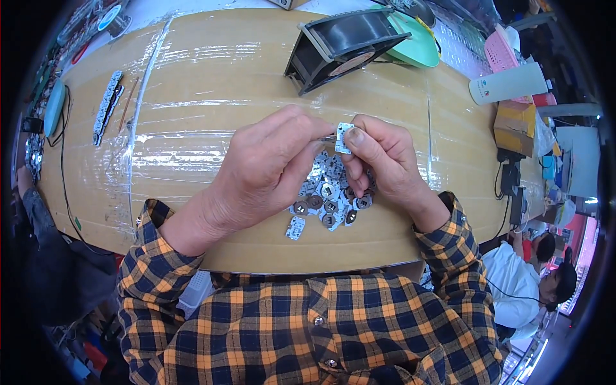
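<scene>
- Showing long white-and-dark circuit-board strips (106, 109) at far left on a brown, film-covered tabletop (212, 122).
- Pinching a slim metallic piece (328, 138), kind unclear, in the left hand (263, 160).
- Showing, just below, a heap of small white circuit boards (329, 191) with round metallic parts.
- Grasping one white rectangular circuit board (342, 145) in the right hand (388, 157), above the heap.

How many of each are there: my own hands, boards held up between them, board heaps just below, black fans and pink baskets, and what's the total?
Left hand and right hand: 2
Held board: 1
Board heap: 1, its overlapping boards not countable
Black fan: 1
Pink basket: 1
Total: 6
</scene>
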Action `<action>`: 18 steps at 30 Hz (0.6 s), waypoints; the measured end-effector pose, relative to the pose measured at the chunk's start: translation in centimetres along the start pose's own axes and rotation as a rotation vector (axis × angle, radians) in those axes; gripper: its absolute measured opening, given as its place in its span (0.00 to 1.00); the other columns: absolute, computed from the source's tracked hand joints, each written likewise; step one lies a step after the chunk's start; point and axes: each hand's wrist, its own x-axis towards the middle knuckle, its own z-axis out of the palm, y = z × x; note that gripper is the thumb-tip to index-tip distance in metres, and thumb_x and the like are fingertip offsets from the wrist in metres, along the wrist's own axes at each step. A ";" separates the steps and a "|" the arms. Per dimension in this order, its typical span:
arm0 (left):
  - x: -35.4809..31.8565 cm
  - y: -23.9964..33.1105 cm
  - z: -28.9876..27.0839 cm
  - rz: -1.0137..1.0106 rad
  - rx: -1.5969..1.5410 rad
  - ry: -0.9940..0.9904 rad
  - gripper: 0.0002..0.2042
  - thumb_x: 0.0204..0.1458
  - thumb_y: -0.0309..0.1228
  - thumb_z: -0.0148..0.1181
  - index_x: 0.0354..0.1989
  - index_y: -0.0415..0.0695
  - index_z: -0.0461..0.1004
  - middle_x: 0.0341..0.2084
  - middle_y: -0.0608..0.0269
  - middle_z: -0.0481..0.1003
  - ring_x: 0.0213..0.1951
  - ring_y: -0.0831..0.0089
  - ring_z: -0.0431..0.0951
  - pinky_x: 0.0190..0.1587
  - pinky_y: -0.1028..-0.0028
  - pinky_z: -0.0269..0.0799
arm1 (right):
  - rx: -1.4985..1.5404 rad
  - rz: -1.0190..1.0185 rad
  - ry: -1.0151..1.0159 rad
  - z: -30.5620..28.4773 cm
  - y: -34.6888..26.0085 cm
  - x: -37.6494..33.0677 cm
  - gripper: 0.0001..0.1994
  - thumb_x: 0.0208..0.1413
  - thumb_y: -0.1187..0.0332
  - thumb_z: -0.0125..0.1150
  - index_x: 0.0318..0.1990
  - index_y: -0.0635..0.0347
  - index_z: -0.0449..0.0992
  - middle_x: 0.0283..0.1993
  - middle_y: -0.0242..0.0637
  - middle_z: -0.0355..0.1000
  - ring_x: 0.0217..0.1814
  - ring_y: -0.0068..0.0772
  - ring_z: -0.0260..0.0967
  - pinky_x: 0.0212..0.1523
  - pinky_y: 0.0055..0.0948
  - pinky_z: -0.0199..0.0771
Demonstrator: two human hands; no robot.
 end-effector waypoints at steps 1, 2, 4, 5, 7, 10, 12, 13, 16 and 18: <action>0.0 -0.1 0.0 -0.001 0.001 0.002 0.11 0.44 0.13 0.58 0.38 0.35 0.74 0.28 0.54 0.75 0.30 0.64 0.78 0.31 0.73 0.72 | 0.024 0.007 0.003 0.0 0.2 0.1 0.15 0.66 0.63 0.44 0.29 0.62 0.65 0.17 0.27 0.61 0.13 0.15 0.57 0.14 0.16 0.62; 0.0 -0.1 0.1 -0.001 0.000 0.001 0.11 0.44 0.13 0.58 0.38 0.35 0.74 0.28 0.54 0.75 0.30 0.64 0.78 0.31 0.73 0.72 | 0.049 0.014 0.005 0.0 0.3 0.1 0.15 0.66 0.63 0.44 0.28 0.62 0.65 0.17 0.27 0.61 0.12 0.14 0.57 0.13 0.16 0.62; 0.1 0.0 0.1 -0.009 -0.031 0.000 0.10 0.45 0.13 0.55 0.37 0.36 0.72 0.26 0.53 0.71 0.28 0.58 0.75 0.29 0.67 0.70 | 0.093 0.052 0.006 0.0 0.3 0.3 0.15 0.66 0.62 0.45 0.28 0.61 0.66 0.17 0.26 0.62 0.12 0.13 0.58 0.12 0.15 0.61; 0.1 -0.1 0.2 -0.009 -0.030 0.000 0.10 0.45 0.13 0.55 0.37 0.36 0.72 0.26 0.53 0.71 0.28 0.58 0.75 0.29 0.67 0.70 | 0.137 0.090 0.005 0.0 0.3 0.4 0.16 0.66 0.62 0.46 0.27 0.60 0.66 0.17 0.25 0.63 0.12 0.12 0.59 0.11 0.13 0.60; 0.1 -0.1 0.2 -0.015 -0.021 0.009 0.10 0.45 0.13 0.55 0.37 0.36 0.72 0.26 0.53 0.71 0.28 0.58 0.75 0.29 0.67 0.70 | 0.151 0.093 0.005 0.0 0.4 0.5 0.16 0.66 0.61 0.46 0.27 0.61 0.67 0.17 0.25 0.63 0.12 0.12 0.59 0.11 0.13 0.59; 0.1 -0.2 0.2 -0.026 0.002 0.003 0.11 0.43 0.14 0.59 0.37 0.35 0.74 0.27 0.55 0.75 0.29 0.64 0.78 0.30 0.73 0.72 | 0.169 0.099 0.006 0.0 0.2 0.5 0.16 0.66 0.61 0.47 0.27 0.61 0.67 0.17 0.25 0.63 0.11 0.12 0.59 0.11 0.14 0.59; 0.1 -0.2 0.2 -0.026 -0.003 0.009 0.11 0.43 0.14 0.59 0.37 0.35 0.74 0.27 0.55 0.75 0.29 0.65 0.78 0.30 0.74 0.72 | 0.178 0.105 0.003 -0.1 0.3 0.5 0.16 0.66 0.61 0.47 0.27 0.61 0.67 0.17 0.25 0.63 0.11 0.12 0.59 0.11 0.14 0.59; 0.1 -0.2 0.2 -0.024 -0.009 0.015 0.11 0.44 0.14 0.59 0.37 0.35 0.74 0.27 0.55 0.75 0.29 0.65 0.78 0.30 0.74 0.72 | 0.176 0.105 0.015 -0.1 0.5 0.5 0.16 0.65 0.61 0.47 0.27 0.61 0.67 0.17 0.25 0.63 0.11 0.12 0.59 0.11 0.14 0.59; 0.2 0.1 0.0 -0.064 -0.009 0.037 0.10 0.44 0.15 0.58 0.37 0.34 0.74 0.27 0.56 0.75 0.29 0.67 0.78 0.30 0.75 0.72 | 0.160 0.106 0.025 0.0 0.4 0.4 0.16 0.65 0.62 0.47 0.27 0.61 0.66 0.17 0.26 0.62 0.11 0.13 0.58 0.11 0.14 0.59; 0.1 0.3 0.1 -0.076 -0.040 0.036 0.09 0.45 0.15 0.58 0.37 0.34 0.74 0.27 0.56 0.75 0.29 0.68 0.78 0.30 0.75 0.72 | 0.148 0.110 0.023 0.0 0.4 0.4 0.15 0.65 0.63 0.47 0.27 0.61 0.65 0.17 0.27 0.62 0.11 0.15 0.57 0.11 0.15 0.59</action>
